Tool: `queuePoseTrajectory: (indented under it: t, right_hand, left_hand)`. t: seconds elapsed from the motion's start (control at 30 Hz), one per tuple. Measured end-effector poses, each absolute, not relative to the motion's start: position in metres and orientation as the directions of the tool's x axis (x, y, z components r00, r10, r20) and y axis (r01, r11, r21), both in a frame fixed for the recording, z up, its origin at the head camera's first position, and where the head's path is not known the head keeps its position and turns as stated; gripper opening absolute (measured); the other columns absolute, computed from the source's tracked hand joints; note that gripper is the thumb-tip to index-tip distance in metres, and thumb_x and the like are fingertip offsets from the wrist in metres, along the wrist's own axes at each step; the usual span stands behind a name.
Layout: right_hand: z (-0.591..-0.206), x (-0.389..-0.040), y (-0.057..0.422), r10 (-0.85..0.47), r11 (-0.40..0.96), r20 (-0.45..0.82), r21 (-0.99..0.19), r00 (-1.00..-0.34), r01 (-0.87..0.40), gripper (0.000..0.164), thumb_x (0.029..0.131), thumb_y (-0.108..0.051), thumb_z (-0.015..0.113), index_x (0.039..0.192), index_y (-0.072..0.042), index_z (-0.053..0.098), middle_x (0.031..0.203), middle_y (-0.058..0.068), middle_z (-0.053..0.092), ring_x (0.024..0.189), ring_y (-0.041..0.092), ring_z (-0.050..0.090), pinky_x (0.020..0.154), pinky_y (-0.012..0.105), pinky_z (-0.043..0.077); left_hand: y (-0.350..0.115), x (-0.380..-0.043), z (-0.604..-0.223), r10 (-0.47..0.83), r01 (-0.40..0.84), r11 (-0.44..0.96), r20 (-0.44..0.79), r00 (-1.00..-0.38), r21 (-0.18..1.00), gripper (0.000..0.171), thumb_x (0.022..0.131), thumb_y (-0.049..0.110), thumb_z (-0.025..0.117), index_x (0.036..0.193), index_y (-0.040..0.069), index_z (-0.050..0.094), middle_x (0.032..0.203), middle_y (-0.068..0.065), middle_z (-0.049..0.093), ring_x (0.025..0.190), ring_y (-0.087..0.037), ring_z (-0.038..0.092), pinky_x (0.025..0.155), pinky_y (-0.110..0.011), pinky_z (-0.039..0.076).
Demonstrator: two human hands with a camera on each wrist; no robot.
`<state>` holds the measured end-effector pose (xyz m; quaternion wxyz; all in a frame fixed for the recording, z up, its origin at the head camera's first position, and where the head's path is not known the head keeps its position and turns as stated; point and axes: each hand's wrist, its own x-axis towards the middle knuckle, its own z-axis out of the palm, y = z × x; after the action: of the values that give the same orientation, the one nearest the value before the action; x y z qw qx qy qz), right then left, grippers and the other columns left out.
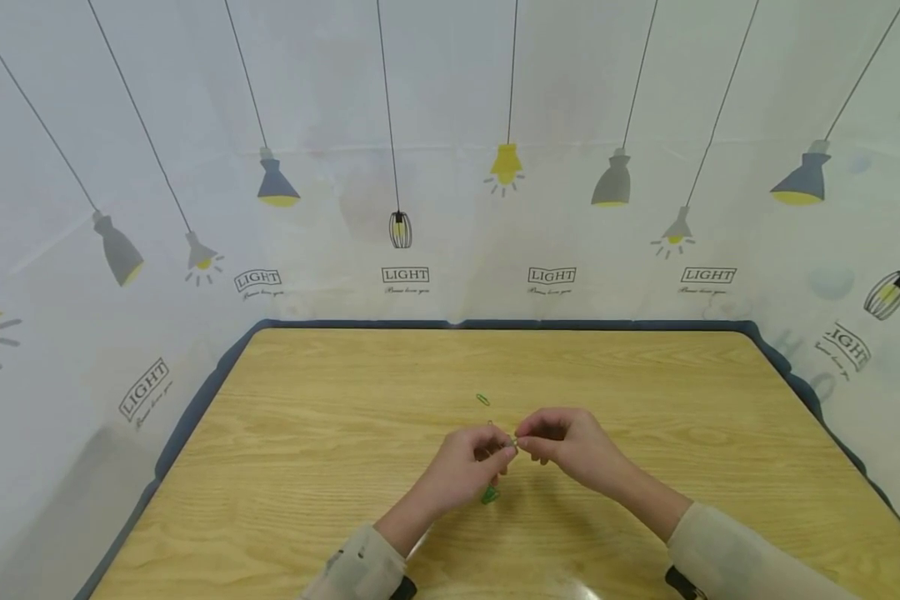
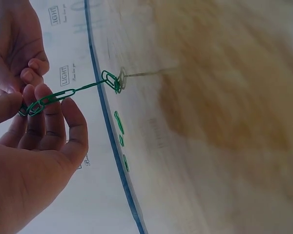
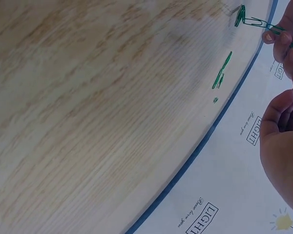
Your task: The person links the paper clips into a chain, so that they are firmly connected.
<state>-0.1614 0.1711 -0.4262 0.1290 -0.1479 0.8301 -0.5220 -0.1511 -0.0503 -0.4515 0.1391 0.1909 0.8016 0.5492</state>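
My left hand pinches a chain of linked green paper clips between thumb and fingers, its top end at the fingertips. From this hand the chain runs down to a bunched part at the tabletop. My right hand meets the left fingertips, its thumb and forefinger pinching at the chain's top end; the fingers largely hide the clip there. In the right wrist view the right hand sits just beside the left hand, with the hanging chain beyond.
Beyond the hands a loose green paper clip lies on the wooden table. Several loose clips show in the left wrist view. A dark blue edge borders the table, and a lamp-printed white sheet stands around it.
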Motion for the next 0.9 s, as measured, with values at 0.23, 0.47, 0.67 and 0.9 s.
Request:
queuePoseTrajectory:
  t: [0.23, 0.47, 0.67, 0.9]
  right_hand:
    - [-0.43, -0.162, 0.172, -0.377, 0.433, -0.03, -0.889, -0.926, -0.147, 0.021, 0.105, -0.025, 0.069, 0.111, -0.005, 0.076, 0.099, 0.019, 0.072, 0.083, 0.03, 0.067, 0.071, 0.037, 0.06]
    - [-0.442, -0.164, 0.174, -0.363, 0.473, 0.006, -0.861, -0.932, -0.19, 0.025, 0.106, -0.026, 0.068, 0.114, -0.002, 0.075, 0.096, 0.02, 0.071, 0.079, 0.031, 0.067, 0.062, 0.028, 0.054]
    - [-0.455, -0.166, 0.173, -0.365, 0.517, 0.055, -0.818, -0.929, -0.251, 0.019, 0.105, -0.021, 0.07, 0.113, -0.004, 0.075, 0.102, 0.011, 0.075, 0.082, 0.024, 0.069, 0.065, 0.026, 0.057]
    - [-0.465, -0.17, 0.165, -0.354, 0.629, 0.066, -0.722, -0.933, -0.29, 0.016, 0.101, -0.016, 0.075, 0.114, -0.007, 0.074, 0.114, 0.008, 0.069, 0.09, 0.014, 0.058, 0.067, 0.023, 0.051]
  left_hand:
    - [-0.051, -0.152, -0.45, 0.435, 0.148, 0.337, -0.015, -0.9, 0.93, 0.025, 0.109, 0.026, 0.062, 0.11, 0.004, 0.074, 0.086, -0.002, 0.067, 0.075, -0.025, 0.067, 0.062, -0.024, 0.054]
    - [-0.054, -0.151, -0.45, 0.389, 0.127, 0.355, -0.023, -0.921, 0.926, 0.024, 0.109, 0.025, 0.062, 0.112, 0.005, 0.075, 0.087, -0.002, 0.069, 0.075, -0.017, 0.065, 0.065, -0.026, 0.055]
    - [-0.06, -0.15, -0.454, 0.372, 0.112, 0.349, -0.028, -0.928, 0.93, 0.025, 0.109, 0.025, 0.063, 0.114, 0.004, 0.075, 0.088, -0.003, 0.07, 0.075, -0.016, 0.065, 0.066, -0.027, 0.056]
    - [-0.065, -0.149, -0.455, 0.363, 0.113, 0.352, -0.025, -0.932, 0.929, 0.025, 0.109, 0.025, 0.063, 0.114, 0.003, 0.075, 0.088, -0.001, 0.069, 0.074, -0.013, 0.065, 0.067, -0.025, 0.056]
